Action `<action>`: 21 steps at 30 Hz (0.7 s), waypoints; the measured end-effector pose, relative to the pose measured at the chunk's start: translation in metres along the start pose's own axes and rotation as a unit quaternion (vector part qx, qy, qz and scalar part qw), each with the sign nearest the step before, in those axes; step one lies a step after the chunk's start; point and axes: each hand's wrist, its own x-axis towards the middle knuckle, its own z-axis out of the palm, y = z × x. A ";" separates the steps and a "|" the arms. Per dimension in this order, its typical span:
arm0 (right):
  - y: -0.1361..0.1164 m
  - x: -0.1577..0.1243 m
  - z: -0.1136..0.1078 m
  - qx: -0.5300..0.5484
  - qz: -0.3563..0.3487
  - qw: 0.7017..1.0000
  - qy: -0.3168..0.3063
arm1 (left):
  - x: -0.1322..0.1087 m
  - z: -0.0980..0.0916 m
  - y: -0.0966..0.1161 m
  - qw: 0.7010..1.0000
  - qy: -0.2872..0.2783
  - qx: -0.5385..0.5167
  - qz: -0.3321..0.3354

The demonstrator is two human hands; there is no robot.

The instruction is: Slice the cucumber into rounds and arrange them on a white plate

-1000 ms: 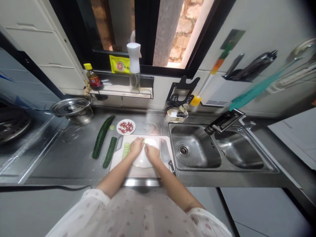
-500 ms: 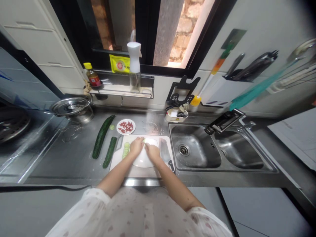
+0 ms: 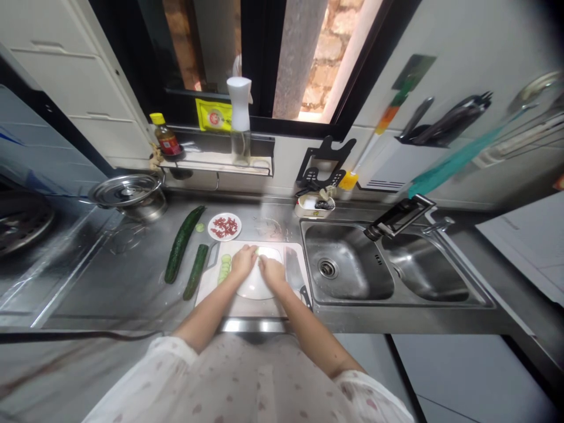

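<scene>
A round white plate (image 3: 254,289) rests on the pale cutting board (image 3: 233,306), with both of my hands over it. At its far side, the fingers of my left hand (image 3: 242,262) are closed on a small pale green cucumber slice (image 3: 257,251). Close beside it, my right hand (image 3: 272,270) has curled fingers near the same slice; what they grip is hidden. Overlapping cucumber slices (image 3: 224,269) lie in a row on the board's left part. A broad-bladed knife (image 3: 294,268) with a black handle lies along the right side of the board.
Left of the board lie a whole cucumber (image 3: 183,245), a shorter cut cucumber (image 3: 196,271) and a cucumber end (image 3: 200,227). A small plate of red bits (image 3: 224,238) stands behind. A lidded steel pot (image 3: 130,197) is back left; a double sink (image 3: 348,282) lies right.
My hands, the plate and the cucumber pieces keep the same places. Only the camera's view has shifted very slightly.
</scene>
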 end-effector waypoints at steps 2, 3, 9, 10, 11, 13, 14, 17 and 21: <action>-0.001 -0.002 0.002 0.003 0.007 1.000 0.007 | 0.000 0.001 0.000 1.000 -0.001 -0.002 -0.004; -0.001 -0.003 0.003 0.002 0.012 1.000 0.008 | 0.001 0.001 0.000 1.000 -0.003 -0.001 -0.007; -0.004 -0.002 0.002 -0.001 0.027 1.000 -0.005 | 0.003 0.004 -0.001 1.000 -0.012 -0.001 -0.012; -0.004 -0.001 0.001 -0.001 0.028 1.000 -0.009 | 0.003 0.003 -0.001 1.000 -0.013 0.000 -0.012; -0.004 0.000 0.000 -0.002 0.029 0.999 -0.013 | 0.003 0.003 -0.001 1.000 -0.012 0.001 -0.012; -0.004 0.001 -0.001 -0.002 0.028 0.999 -0.017 | 0.003 0.002 -0.001 1.000 -0.012 0.004 -0.012; -0.004 0.001 -0.002 -0.003 0.028 0.999 -0.019 | 0.003 0.002 0.000 1.000 -0.013 0.005 -0.014; -0.004 0.001 -0.003 -0.004 0.028 0.999 -0.020 | 0.003 0.001 0.001 1.000 -0.017 0.007 -0.016; -0.005 0.000 -0.003 -0.003 0.024 1.000 -0.018 | 0.002 -0.002 0.003 1.000 -0.020 0.011 -0.015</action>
